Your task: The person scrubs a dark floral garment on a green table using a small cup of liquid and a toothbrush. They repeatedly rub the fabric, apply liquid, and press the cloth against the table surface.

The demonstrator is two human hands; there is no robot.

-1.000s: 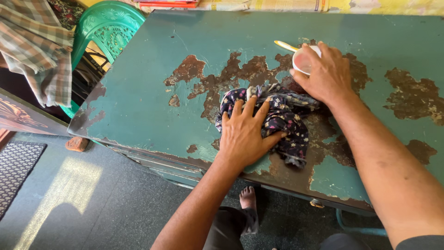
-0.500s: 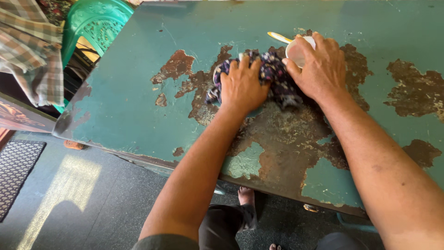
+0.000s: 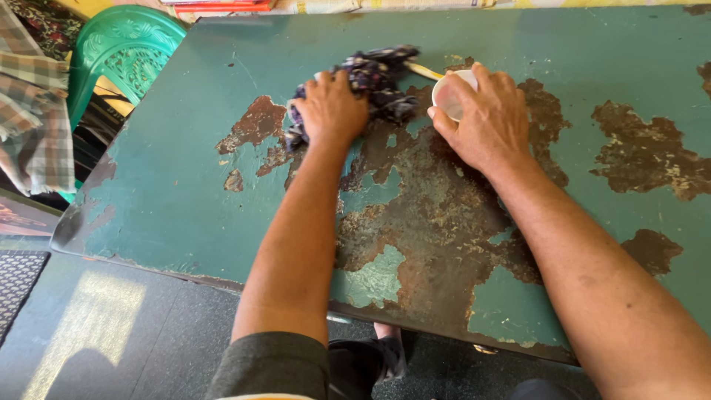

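Observation:
My left hand [image 3: 332,110] presses down on a dark patterned cloth [image 3: 378,78], bunched up on the far middle of a worn green table [image 3: 185,192] with rusty peeled patches. My right hand [image 3: 485,118] grips a small white cup [image 3: 446,92] just to the right of the cloth. A pale yellow stick-like handle [image 3: 424,71] pokes out behind the cup toward the cloth; what it belongs to is hidden.
A green plastic chair [image 3: 122,48] stands at the table's far left corner, with a checked cloth [image 3: 33,111] hanging beside it. Books or papers [image 3: 222,7] lie along the far edge. A dark mat [image 3: 18,278] lies on the floor at left.
My left hand has pushed the cloth away from me across the table, from the near middle to the far side. The right hand kept hold of the cup.

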